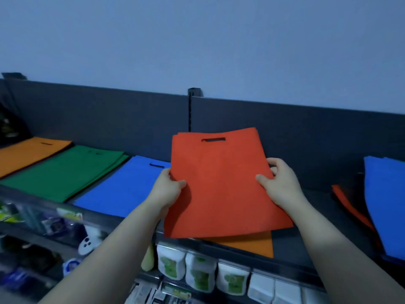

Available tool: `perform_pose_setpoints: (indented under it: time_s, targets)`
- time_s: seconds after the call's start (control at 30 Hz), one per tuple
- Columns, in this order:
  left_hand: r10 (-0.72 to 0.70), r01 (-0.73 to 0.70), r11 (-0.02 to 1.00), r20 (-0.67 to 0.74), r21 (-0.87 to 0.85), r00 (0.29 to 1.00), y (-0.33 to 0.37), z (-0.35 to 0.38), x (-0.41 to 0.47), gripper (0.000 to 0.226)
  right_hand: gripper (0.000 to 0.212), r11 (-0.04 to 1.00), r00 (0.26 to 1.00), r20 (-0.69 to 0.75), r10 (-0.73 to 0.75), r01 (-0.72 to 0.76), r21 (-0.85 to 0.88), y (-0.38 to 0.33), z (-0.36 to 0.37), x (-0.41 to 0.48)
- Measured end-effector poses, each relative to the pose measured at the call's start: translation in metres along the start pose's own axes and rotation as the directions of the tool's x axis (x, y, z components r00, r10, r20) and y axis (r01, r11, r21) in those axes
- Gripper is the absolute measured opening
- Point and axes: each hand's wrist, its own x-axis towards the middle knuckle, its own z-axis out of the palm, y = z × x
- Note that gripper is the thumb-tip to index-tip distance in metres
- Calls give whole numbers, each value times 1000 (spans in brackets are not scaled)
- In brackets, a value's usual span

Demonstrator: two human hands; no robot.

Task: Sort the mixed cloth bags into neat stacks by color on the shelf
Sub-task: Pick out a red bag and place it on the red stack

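Note:
I hold a thin stack of red cloth bags [221, 183] tilted above the dark top shelf [291, 244]. My left hand [167, 190] grips its left edge, thumb on top. My right hand [282, 183] grips its right edge the same way. An orange bag [254, 244] lies flat on the shelf under the red ones. To the left lie three sorted stacks: orange [28, 154], green [63, 172] and blue [122, 187]. At the far right a blue bag [388, 202] lies over a red one [350, 205] in a mixed pile.
A dark back panel [285, 128] with a slotted upright [190, 110] runs behind the shelf, below a pale wall. Lower shelves in front hold white packets with green labels [199, 275] and other packaged goods [54, 224].

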Motion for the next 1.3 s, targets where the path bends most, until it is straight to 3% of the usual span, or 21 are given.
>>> perform_pose_setpoints:
  time_s: [0.23,0.43,0.8,0.97,1.3]
  targets:
    - [-50,52,999,-95,10,994,-19,-86,1,23,45,999,996,71,-52,52,6,-46,75,-11]
    - [-51,52,998,-56,22,997,-26,-94,6,24,48,1000,999,47,19,-20,6,-38,89,-24]
    - [1,-8,999,190,33,982,-16,25,7,27,44,972,973,-81,216,-222,-81,41,3,-35]
    - [-47,23,997,323,79,945,-5,96,-1,25,52,929,946,-112,304,-320,-184,85,-47,-26]
    - [-109,67,990,372,123,922,-10,189,-7,34,31,865,933,-62,355,-353,-357,135,-93,-5]
